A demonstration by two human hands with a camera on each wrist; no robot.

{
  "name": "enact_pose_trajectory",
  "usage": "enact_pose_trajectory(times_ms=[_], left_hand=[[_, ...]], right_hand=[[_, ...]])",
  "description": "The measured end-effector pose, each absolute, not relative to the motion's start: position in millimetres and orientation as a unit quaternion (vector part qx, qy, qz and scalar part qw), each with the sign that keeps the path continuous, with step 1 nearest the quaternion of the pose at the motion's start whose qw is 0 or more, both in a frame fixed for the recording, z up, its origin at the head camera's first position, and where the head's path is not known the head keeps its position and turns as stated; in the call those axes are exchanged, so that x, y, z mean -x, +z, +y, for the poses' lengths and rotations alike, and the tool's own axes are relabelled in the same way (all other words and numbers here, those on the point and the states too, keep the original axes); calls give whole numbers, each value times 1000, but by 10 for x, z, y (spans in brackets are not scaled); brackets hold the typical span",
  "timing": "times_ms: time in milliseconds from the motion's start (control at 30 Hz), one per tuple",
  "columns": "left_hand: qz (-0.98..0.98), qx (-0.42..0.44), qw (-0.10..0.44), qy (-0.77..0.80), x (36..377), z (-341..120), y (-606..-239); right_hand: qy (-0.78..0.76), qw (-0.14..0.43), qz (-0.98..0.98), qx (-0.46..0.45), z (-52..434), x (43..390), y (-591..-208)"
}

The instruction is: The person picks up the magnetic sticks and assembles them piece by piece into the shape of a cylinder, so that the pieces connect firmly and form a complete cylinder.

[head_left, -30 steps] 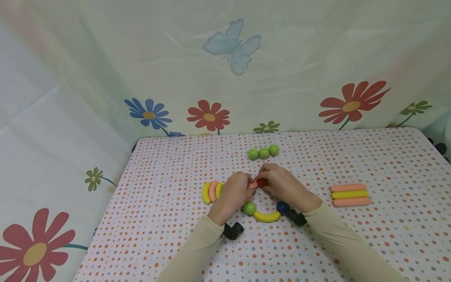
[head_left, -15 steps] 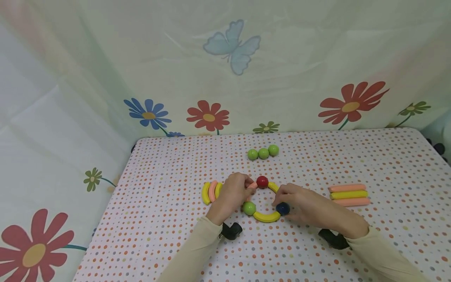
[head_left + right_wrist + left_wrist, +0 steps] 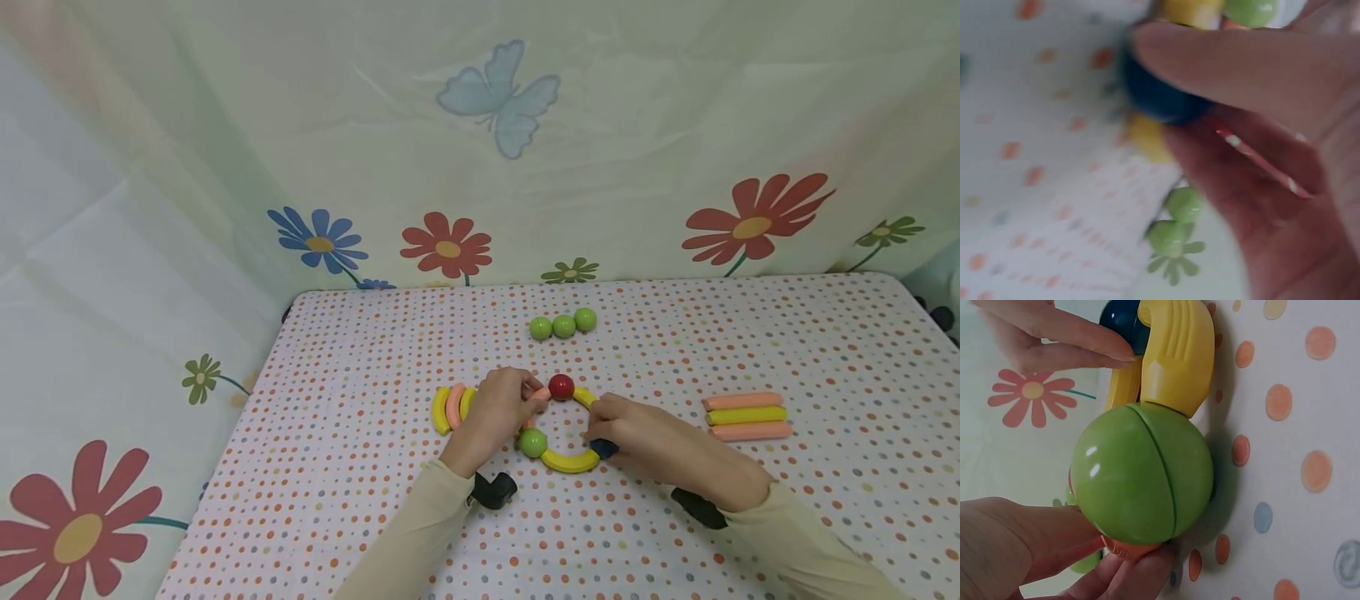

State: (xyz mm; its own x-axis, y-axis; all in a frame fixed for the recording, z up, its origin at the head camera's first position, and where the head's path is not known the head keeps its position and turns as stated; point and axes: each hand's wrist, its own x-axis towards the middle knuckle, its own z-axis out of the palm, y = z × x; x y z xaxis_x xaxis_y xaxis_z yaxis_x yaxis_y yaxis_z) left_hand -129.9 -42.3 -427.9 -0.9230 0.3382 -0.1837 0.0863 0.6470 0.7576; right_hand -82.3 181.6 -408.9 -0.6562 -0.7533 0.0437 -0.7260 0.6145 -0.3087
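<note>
I am viewing a polka-dot tablecloth (image 3: 375, 500) backed by a flower-print curtain (image 3: 225, 167) — my left hand (image 3: 498, 412) is pinching a pink curved piece (image 3: 537, 396) beside the red ball (image 3: 561, 387); my right hand (image 3: 637, 437) is gripping the dark blue ball (image 3: 604, 450) of the ring mid-table.

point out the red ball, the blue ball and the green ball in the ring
red ball (image 3: 561, 387), head view, middle of its top.
blue ball (image 3: 1159, 94), right wrist view, its bare side below the finger.
green ball (image 3: 1144, 474), left wrist view, near its seam.
</note>
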Motion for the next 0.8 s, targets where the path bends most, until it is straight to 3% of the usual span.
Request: enact_pose_trajectory(times_ms=[100,200,533,800], left_hand=[[891,-116,164,406,1303,-426,-4280],[889,-121,169,408,1316,-434,-4293],[890,-122,169,406,1386,-460,-4346],[899,-127,152,390,1427,-473,-4334]], right_hand=[[-164,84,898,399,1712,842,-3984],[-206,85,889,400,1546,870,-3924],[-221,43,886,406,1114,887,-4075],[-151,-36,888,433,1070,798,-4109]])
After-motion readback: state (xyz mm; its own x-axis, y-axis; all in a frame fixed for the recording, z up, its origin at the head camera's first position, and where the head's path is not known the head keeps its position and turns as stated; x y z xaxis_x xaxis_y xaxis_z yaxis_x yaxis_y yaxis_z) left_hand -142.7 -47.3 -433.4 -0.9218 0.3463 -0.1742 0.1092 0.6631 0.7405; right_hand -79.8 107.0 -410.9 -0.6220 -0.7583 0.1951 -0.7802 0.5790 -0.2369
